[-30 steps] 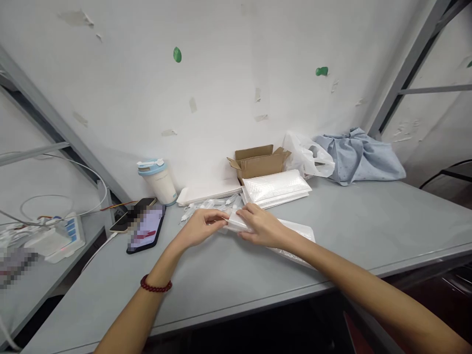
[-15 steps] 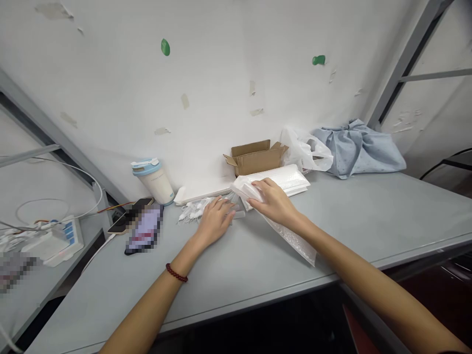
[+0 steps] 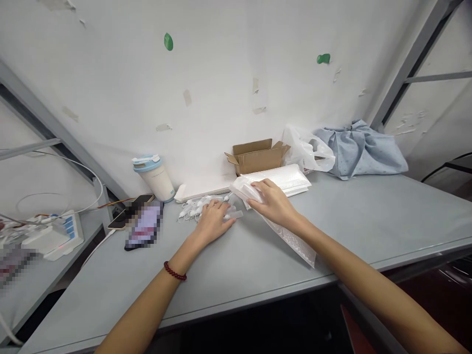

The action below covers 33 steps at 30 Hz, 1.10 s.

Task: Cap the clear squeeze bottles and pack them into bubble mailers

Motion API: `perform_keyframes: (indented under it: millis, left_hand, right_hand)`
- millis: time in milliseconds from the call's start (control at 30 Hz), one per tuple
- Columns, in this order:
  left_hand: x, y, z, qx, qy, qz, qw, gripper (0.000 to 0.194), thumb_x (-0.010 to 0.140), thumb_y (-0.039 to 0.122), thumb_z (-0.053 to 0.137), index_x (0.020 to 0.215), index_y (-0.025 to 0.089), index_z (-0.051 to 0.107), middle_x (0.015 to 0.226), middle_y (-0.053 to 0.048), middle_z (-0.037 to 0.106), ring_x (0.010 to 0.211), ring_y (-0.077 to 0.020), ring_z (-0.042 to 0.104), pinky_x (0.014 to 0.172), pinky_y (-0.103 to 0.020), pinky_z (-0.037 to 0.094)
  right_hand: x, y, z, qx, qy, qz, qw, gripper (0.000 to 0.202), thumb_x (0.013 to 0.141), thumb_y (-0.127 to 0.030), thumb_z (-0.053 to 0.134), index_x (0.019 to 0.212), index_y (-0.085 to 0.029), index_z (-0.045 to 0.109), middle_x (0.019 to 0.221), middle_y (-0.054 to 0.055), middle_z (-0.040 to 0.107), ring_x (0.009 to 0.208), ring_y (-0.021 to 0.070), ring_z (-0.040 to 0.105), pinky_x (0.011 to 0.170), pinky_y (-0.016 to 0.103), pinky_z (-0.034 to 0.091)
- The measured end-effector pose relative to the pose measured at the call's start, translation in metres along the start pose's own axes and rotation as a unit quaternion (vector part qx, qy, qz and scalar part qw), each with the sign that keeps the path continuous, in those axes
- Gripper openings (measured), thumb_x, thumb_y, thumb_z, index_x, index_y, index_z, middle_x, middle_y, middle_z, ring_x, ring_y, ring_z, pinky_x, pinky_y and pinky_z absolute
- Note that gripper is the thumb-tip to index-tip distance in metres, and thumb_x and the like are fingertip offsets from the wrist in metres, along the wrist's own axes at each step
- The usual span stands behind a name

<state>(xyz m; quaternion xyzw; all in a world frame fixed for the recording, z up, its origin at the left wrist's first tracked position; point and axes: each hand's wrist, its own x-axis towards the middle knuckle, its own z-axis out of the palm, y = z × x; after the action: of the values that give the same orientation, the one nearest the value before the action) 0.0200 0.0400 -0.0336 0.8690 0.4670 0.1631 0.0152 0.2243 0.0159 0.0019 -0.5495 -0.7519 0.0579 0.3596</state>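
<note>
My right hand [image 3: 271, 200] is closed round the upper end of a white bubble-wrap bag [image 3: 291, 239], whose lower end hangs slanting down to the right over the table. My left hand [image 3: 214, 220] rests palm down, its fingers on a heap of small clear tubes with white strings [image 3: 193, 205]. One clear tube [image 3: 235, 215] lies just past its thumb. Whether the fingertips pinch a tube is hidden. Behind my right hand lies a stack of white bubble bags [image 3: 289, 180].
An open cardboard box [image 3: 260, 160], a white plastic bag [image 3: 309, 150] and a blue cloth bundle [image 3: 363, 152] stand along the wall. At left are a cup [image 3: 157, 181], a phone [image 3: 142, 200], a purple pouch [image 3: 145, 226] and a power strip [image 3: 66, 238] with cables.
My left hand has shifted slightly left, its fingers drawn in more over the tubes, and the tube by its thumb shows more. My right hand keeps hold of the bag.
</note>
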Motion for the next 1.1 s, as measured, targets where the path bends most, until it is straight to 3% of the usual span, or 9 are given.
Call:
perform_keyframes:
  millis: [200, 367, 600, 867, 1100]
  left_hand:
    - [-0.008, -0.009, -0.013, -0.01, -0.034, -0.015, 0.999, 0.039, 0.077, 0.042, 0.056, 0.108, 0.018, 0.059, 0.101, -0.01, 0.063, 0.105, -0.0313, 0.047, 0.084, -0.042, 0.038]
    - [-0.009, -0.013, -0.022, -0.045, -0.028, -0.023, 0.998, 0.03, 0.08, 0.031, 0.05, 0.103, 0.018, 0.063, 0.094, -0.008, 0.066, 0.098, -0.0273, 0.054, 0.082, -0.038, 0.041]
    - [-0.011, -0.019, -0.034, -0.086, 0.039, -0.098, 0.991, 0.032, 0.081, 0.033, 0.046, 0.1, 0.016, 0.064, 0.098, -0.009, 0.069, 0.094, -0.0251, 0.061, 0.081, -0.035, 0.043]
    - [-0.014, -0.027, -0.052, -0.104, 0.09, -0.138, 0.981, 0.03, 0.082, 0.038, 0.045, 0.087, 0.017, 0.065, 0.062, -0.001, 0.067, 0.059, -0.0169, 0.061, 0.061, -0.026, 0.042]
    - [-0.016, -0.023, -0.06, -0.133, 0.225, -0.169, 0.95, 0.028, 0.082, 0.04, 0.046, 0.075, 0.017, 0.062, 0.06, 0.0, 0.063, 0.058, -0.014, 0.058, 0.059, -0.023, 0.041]
  right_hand:
    - [-0.001, -0.001, 0.0, 0.006, -0.014, -0.005, 1.0, 0.036, 0.076, -0.03, 0.056, 0.11, -0.017, 0.054, 0.098, 0.008, 0.052, 0.089, 0.0211, 0.052, 0.074, 0.03, 0.042]
    - [-0.002, -0.003, 0.0, 0.008, -0.024, -0.007, 1.0, 0.035, 0.076, -0.029, 0.056, 0.109, -0.017, 0.054, 0.098, 0.008, 0.052, 0.089, 0.0212, 0.052, 0.074, 0.031, 0.042]
    - [-0.005, -0.004, 0.004, 0.002, -0.047, -0.028, 0.999, 0.035, 0.077, -0.029, 0.056, 0.109, -0.017, 0.054, 0.097, 0.009, 0.052, 0.091, 0.022, 0.051, 0.072, 0.031, 0.042]
    - [-0.008, -0.004, 0.009, -0.003, -0.079, -0.056, 0.995, 0.036, 0.078, -0.029, 0.055, 0.112, -0.016, 0.053, 0.098, 0.01, 0.052, 0.093, 0.0228, 0.05, 0.074, 0.033, 0.042]
    - [-0.012, -0.01, 0.012, -0.003, -0.123, -0.076, 0.99, 0.036, 0.078, -0.027, 0.055, 0.112, -0.016, 0.051, 0.103, 0.011, 0.051, 0.097, 0.0243, 0.049, 0.077, 0.036, 0.044]
